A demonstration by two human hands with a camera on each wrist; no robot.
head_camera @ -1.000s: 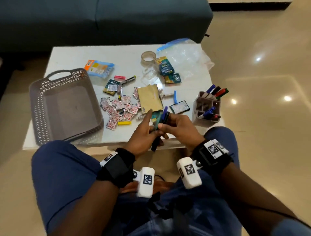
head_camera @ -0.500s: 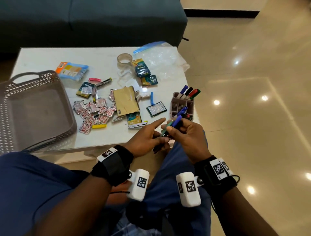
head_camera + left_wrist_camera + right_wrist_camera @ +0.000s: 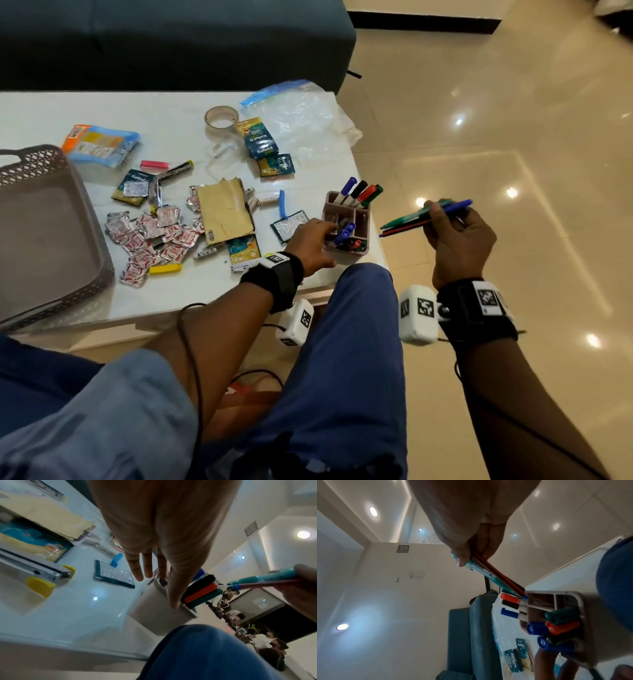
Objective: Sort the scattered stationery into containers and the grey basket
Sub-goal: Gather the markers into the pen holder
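1. A bundle of pens (image 3: 424, 216) is gripped in the curled fingers of the right hand (image 3: 457, 236), held off the tabletop (image 3: 178, 305) just right of the pen holder (image 3: 347, 222), tips aimed at it, probably for dropping in.
2. The left hand (image 3: 313, 245) is laid against the holder's near-left side, fingers straight, holding nothing, apparently to steady it.
3. The grey basket (image 3: 51, 236) is kept well left of the holder, with packets (image 3: 150, 240) scattered between.

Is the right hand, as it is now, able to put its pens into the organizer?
Probably yes. The right hand holds the pens in the air beside the organizer, with nothing between them. The left hand touches its near side, yet empty middle compartments stay uncovered.
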